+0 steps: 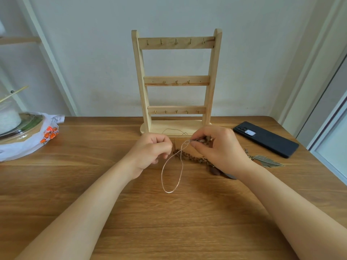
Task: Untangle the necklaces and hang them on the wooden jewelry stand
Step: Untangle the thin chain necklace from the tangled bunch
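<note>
Btm of frame: both forearms reach up over the wooden table (pixel 169 231). Ctr: a thin chain (pixel 169 192) makes a long narrow loop, its low end on the tabletop and its top rising to a knot (pixel 193 140) just R of ctr. R hand (pixel 219 149) pinches that knot betw thumb and fingertips. L hand (pixel 150 152) is just L of the loop w/ fingers curled in; can't tell if it grips a strand. A braided brown cord (pixel 185 158) lies under the loop and runs beneath the R hand to a brown pendant (pixel 214 170). A feather pendant (pixel 268 160) lies at mid-R, w/ a dark phone (pixel 266 138) just above it. Wooden jewelry stand (pixel 176 80) stands upright at upper ctr, and a fine strand (pixel 174 130) lies on its base. Mid-L edge: plastic bag (pixel 28 145).
</note>
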